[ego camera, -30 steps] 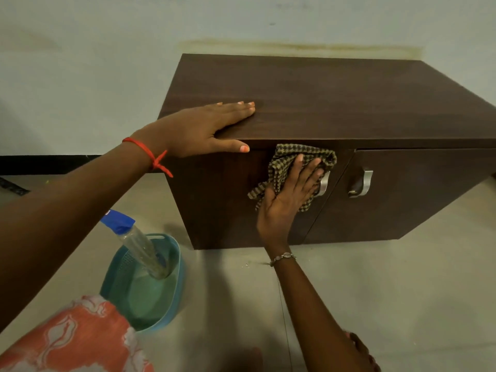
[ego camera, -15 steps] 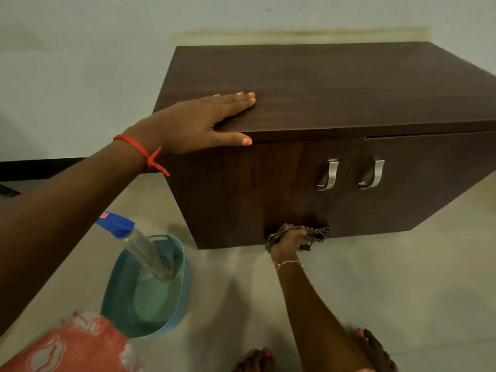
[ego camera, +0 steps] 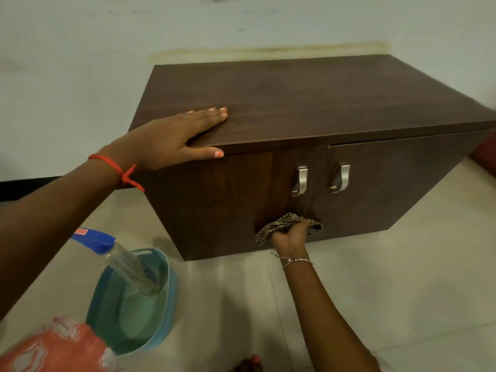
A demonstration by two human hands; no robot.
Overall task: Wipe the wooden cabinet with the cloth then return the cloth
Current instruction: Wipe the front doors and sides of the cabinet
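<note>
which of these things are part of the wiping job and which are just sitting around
In the job: wooden cabinet; checked cloth, bunched in the right hand; left hand, flat on the cabinet top.

Lying about: teal basket; spray bottle leaning in it.

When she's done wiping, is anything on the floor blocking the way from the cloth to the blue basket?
Nothing visible blocks it. The right hand holds the cloth low on the cabinet front; only bare floor lies between it and the basket, which already holds a spray bottle.
</note>
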